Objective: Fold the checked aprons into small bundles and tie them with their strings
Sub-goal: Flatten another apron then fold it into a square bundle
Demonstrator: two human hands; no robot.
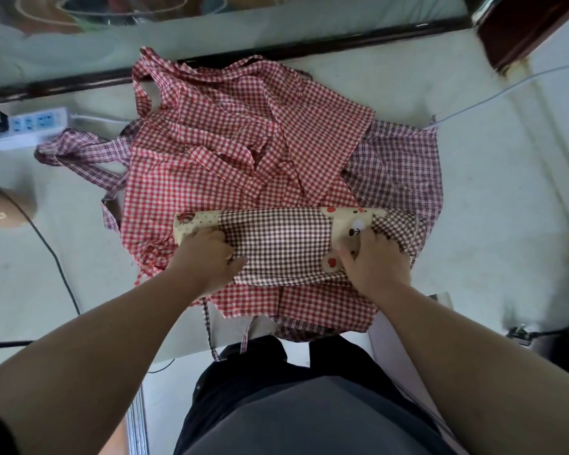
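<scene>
From the head view, three checked aprons are lying in a pile on the pale worktop (493,224). A red checked apron (191,185) is spreading across the middle, its strings (224,156) looping loosely over its own cloth. A purple checked apron (398,165) is lying under it, showing out at 3 o'clock and again at 9 o'clock, where its straps are trailing.

On the 6 o'clock side of the pile, resting on the red cloth, a brown checked apron (273,244) is lying folded into a long band running from 9 to 3 o'clock. A bear patch (345,238) is showing near its 3 o'clock end.

The left hand (207,257) is pressing palm-down on the band's 9 o'clock end, fingers lying on the cream trim and thumb stretching out over the brown check – it is clasping nothing. The right hand (375,261) is pressing palm-down on the 3 o'clock end, partly covering the patch, fingers loosely spread and thumb pointing toward 9 o'clock – also resting on the cloth rather than gripping it.

Toward 10 o'clock a white power strip (30,126) is sitting on the worktop, just beside the purple straps. A black cable (58,261) is running down the 9 o'clock side, and a white cable (506,90) is crossing at 2 o'clock.
</scene>
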